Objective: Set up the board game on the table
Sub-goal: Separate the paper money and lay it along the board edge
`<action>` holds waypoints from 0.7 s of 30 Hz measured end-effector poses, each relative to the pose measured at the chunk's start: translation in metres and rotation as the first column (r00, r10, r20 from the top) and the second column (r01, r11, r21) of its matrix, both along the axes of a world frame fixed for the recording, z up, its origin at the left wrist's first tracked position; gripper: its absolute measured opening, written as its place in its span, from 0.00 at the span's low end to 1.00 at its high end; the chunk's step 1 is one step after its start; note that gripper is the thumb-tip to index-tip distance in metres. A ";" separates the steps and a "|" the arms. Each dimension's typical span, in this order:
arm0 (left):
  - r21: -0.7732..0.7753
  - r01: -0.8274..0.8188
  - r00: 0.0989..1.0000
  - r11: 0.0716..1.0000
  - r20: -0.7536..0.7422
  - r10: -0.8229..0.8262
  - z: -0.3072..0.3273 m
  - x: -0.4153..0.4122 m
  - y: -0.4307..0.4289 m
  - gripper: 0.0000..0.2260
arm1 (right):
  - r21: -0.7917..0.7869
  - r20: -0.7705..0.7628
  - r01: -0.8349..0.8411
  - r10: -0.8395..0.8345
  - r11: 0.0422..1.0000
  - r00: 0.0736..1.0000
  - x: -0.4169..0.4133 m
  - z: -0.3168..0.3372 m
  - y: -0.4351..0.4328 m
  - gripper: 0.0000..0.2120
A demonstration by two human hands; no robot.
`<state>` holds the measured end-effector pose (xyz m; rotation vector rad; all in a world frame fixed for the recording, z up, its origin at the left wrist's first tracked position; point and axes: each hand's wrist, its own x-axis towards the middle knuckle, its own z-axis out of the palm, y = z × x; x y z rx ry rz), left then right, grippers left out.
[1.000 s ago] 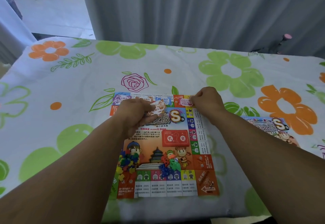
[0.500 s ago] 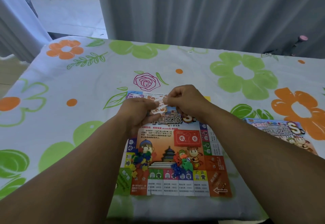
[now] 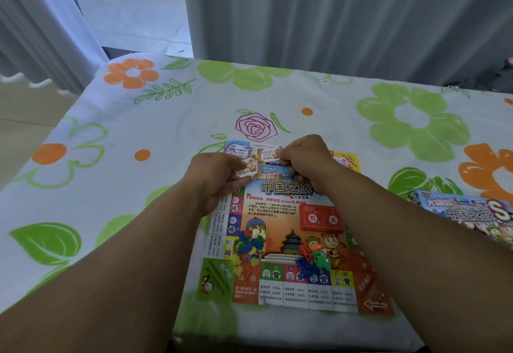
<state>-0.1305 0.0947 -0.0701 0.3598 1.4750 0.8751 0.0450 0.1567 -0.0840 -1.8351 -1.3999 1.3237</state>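
The colourful paper game board lies flat near the table's front edge. My left hand grips a small stack of play-money notes over the board's far left part. My right hand is curled right beside it, pinching a note at the board's far edge. A purple note and a yellow note lie along the far edge. A red card deck sits on the board's centre right. Heaps of small plastic pieces, multicoloured and blue-green, rest on the board's near half.
The game box lid lies at the right edge of the table. The table is covered by a white cloth with flower print. Grey curtains hang behind the far edge; floor shows beyond the left corner.
My right hand has moved left from the board's far right edge to meet my left hand. The view has shifted left, so the box lid now sits at the frame's right edge.
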 end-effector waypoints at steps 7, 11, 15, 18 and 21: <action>0.002 0.031 0.999 1.000 0.007 -0.031 0.002 -0.001 -0.003 0.10 | 0.096 0.132 -0.029 0.016 0.995 0.991 0.001 -0.004 0.001 0.12; 0.010 0.059 0.998 0.998 -0.013 -0.059 0.004 -0.001 -0.003 0.10 | 0.179 0.071 -0.099 0.088 0.979 0.994 -0.003 0.009 -0.006 0.14; 0.023 0.066 0.998 0.998 -0.020 -0.066 0.004 0.002 -0.003 0.10 | 0.125 -0.067 -0.269 0.279 0.955 0.958 -0.009 0.019 -0.014 0.15; 0.032 0.049 0.999 0.998 -0.005 -0.049 0.003 0.004 -0.001 0.10 | 0.112 -0.038 -0.279 0.285 0.954 0.958 -0.009 0.017 -0.014 0.10; 0.027 0.006 1.000 1.000 -0.002 -0.006 0.000 0.003 0.001 0.09 | 0.087 -0.088 -0.140 0.148 0.986 0.985 -0.006 0.014 -0.009 0.10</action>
